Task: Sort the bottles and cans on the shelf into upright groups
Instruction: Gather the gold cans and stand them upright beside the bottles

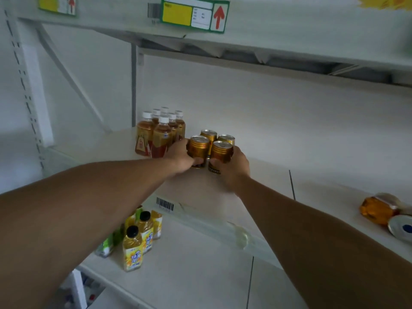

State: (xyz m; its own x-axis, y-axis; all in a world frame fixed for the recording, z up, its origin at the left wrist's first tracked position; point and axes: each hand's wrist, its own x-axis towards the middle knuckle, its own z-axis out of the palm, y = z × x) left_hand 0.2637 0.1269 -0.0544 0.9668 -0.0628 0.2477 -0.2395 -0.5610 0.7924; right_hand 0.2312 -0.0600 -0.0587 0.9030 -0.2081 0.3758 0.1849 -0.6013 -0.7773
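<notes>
Several gold cans stand upright in a tight block on the white shelf (263, 175). My left hand (181, 156) grips the front left can (199, 148). My right hand (234, 167) grips the front right can (221, 152). Two more gold cans (209, 136) stand just behind them. To the left, several amber tea bottles (161, 134) with white caps stand upright in a cluster, close beside my left hand. At the far right of the shelf an amber bottle (376, 209) and a silver-ended can (401, 227) lie on their sides.
The shelf below holds upright yellow juice bottles (133, 248) with black caps and green-and-white cartons (107, 245) at the left. An upper shelf with a yellow and green price label (194, 15) hangs overhead. A barcode sticker (165, 204) marks the shelf's front edge.
</notes>
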